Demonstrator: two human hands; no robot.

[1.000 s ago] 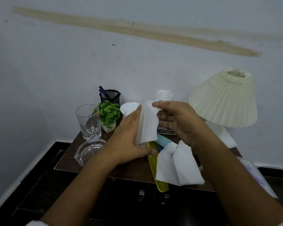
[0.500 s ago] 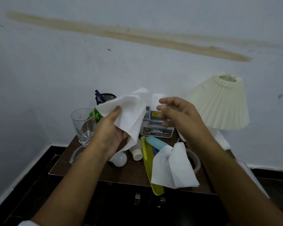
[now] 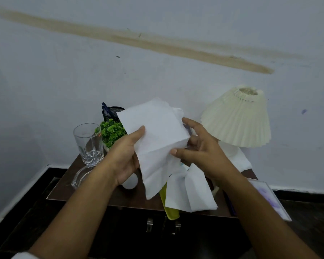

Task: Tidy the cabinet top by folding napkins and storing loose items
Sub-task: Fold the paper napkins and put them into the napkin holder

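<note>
Above the dark brown cabinet top [image 3: 133, 199], holding a white paper napkin [image 3: 157, 131] upright, half unfolded. Left hand [image 3: 123, 157] gripping its left edge, thumb in front, fingers behind. Right hand [image 3: 204, 156] at the right edge, thumb tip touching paper, fingers spread wide; pinching or not, cannot tell. Below, a crumpled white napkin [image 3: 191, 191] over a yellow-green tray [image 3: 171, 212].

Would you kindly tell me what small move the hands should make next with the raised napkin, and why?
Probably the right hand should pinch the right edge of the napkin and bring it across to the left hand, folding it in half. The napkin hangs opened out; the left hand grips its left side, while the right thumb only touches it, fingers spread.
</note>
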